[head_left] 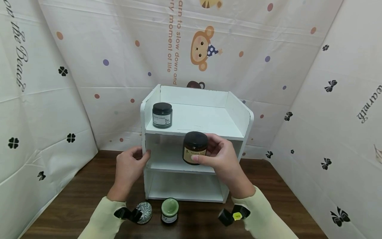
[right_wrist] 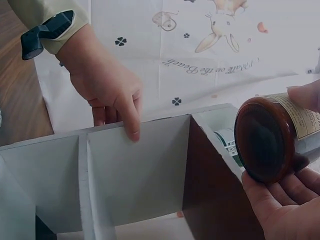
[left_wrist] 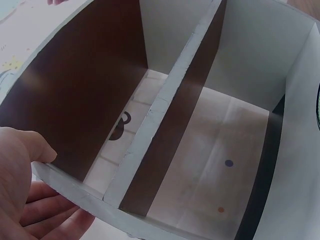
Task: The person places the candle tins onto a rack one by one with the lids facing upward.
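My right hand (head_left: 222, 156) holds a dark amber candle jar (head_left: 195, 148) with a black lid and tan label, thumb across the label. The jar is in front of the white shelf (head_left: 197, 171), just below its top board; in the right wrist view the jar's dark base (right_wrist: 262, 142) faces the camera. My left hand (head_left: 128, 167) grips the shelf's left side panel (left_wrist: 75, 192), thumb on the inner face and fingers outside. On the top board, at the left, stands a dark candle jar (head_left: 162, 115) with a black lid and pale label.
On the brown table (head_left: 98, 186) before the shelf stand a green candle jar (head_left: 169, 210) without a lid and a round patterned lid or tin (head_left: 144, 212), partly covered by the left wrist camera. Printed white cloth (head_left: 119, 49) hangs behind and at both sides.
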